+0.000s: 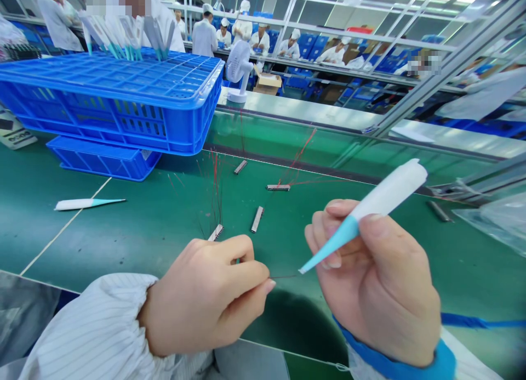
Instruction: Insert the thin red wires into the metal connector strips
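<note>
The left hand [201, 298], coming from a white striped sleeve [90, 330], was closed, its thumb and fingertips pinching a thin dark wire [283, 276] whose held end was hidden inside the grip. The right hand [373, 281], with a blue cuff [394, 358], gripped a white-and-blue plastic pick [365, 215] between thumb and curled fingers, its pointed blue tip just beside the wire, though not clearly touching it.

Beneath them lay a green antistatic mat [53, 243]. On it sat metal connector strips [257, 219], several trailing fine red wires [216, 188], and one strip [216, 232] was partly cut off by the left hand. A second pick [82, 204] lay to the left. Farther on, a blue plastic crate [110, 95] rested on another blue crate [102, 160], with more picks [131, 37] standing behind it. Beyond a white desk fan [240, 67] and a cardboard box [267, 84], co-workers in white coats [205, 37] sat along benches in a bright factory room, too small or blurred to make out their work.
</note>
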Available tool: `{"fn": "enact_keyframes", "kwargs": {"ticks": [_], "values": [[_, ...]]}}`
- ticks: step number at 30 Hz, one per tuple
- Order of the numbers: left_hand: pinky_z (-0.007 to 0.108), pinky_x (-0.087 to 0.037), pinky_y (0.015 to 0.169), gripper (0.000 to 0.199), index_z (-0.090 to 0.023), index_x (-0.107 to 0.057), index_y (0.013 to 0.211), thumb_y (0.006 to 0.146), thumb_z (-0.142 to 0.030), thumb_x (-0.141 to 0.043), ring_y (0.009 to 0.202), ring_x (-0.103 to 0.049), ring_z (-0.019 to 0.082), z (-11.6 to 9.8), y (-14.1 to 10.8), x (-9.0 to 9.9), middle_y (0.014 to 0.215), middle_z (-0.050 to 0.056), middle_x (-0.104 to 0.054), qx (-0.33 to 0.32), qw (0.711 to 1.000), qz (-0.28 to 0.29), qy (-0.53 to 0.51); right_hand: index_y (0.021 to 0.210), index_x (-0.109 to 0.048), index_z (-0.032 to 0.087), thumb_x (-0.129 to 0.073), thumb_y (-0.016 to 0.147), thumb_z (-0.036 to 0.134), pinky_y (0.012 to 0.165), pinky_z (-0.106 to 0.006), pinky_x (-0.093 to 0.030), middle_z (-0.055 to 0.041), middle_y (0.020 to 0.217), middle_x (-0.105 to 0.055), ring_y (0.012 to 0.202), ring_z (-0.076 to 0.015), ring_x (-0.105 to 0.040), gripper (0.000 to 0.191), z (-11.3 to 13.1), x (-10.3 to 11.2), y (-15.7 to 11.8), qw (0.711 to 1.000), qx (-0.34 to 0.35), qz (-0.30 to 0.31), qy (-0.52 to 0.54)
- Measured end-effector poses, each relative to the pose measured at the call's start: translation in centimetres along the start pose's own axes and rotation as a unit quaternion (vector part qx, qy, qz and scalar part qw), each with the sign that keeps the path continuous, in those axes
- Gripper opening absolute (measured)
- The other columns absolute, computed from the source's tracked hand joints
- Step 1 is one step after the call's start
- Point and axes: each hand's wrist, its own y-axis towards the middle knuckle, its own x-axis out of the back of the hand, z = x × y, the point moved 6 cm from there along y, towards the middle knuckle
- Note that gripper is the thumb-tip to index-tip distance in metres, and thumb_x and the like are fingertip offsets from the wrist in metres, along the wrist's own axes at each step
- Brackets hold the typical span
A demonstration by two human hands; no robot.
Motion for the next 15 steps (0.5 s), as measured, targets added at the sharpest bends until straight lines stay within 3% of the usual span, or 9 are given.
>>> {"fn": "enact_keyframes", "kwargs": {"ticks": [15], "values": [[0.022,-0.03,0.044,0.028,-0.015,-0.059,0.064,0.083,-0.018,-0.038,0.048,-0.035,0.007,0.11,-0.05,-0.15,0.06,-0.004,-0.036,0.003,1.0,-0.002,-0.007,0.077,-0.068,0.021,-0.061,0.075,0.034,0.04,-0.022,-0.026,0.0025,0.047,-0.043,0.042,-0.0056,-0.036,0.015,0.22,-0.43,-0.05,0.999,0.028,0.029,0.007]]}}
